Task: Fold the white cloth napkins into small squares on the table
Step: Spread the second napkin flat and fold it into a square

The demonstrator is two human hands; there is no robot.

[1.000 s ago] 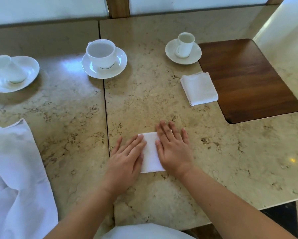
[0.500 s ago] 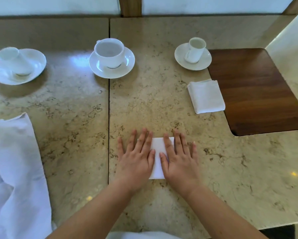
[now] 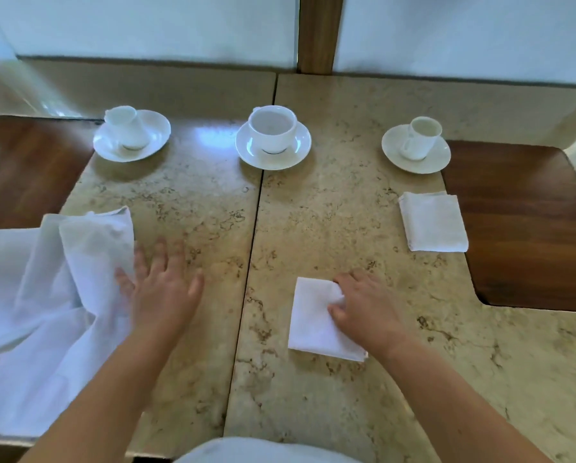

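Gripping folded napkin (image 3: 316, 320) — right hand (image 3: 366, 310); left hand (image 3: 161, 289) spread.

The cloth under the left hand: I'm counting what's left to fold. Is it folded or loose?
Loose. The white cloth lies rumpled and spread toward the table's left edge, with no square outline; the left hand is open at its right edge.

The marble tabletop (image 3: 313, 212) carries three white cups on saucers along its far side — left (image 3: 131, 135), middle (image 3: 273, 140), right (image 3: 416, 148) — two folded napkins (image 3: 313, 319) (image 3: 432, 222), and a loose cloth heap (image 3: 46, 295) at left.
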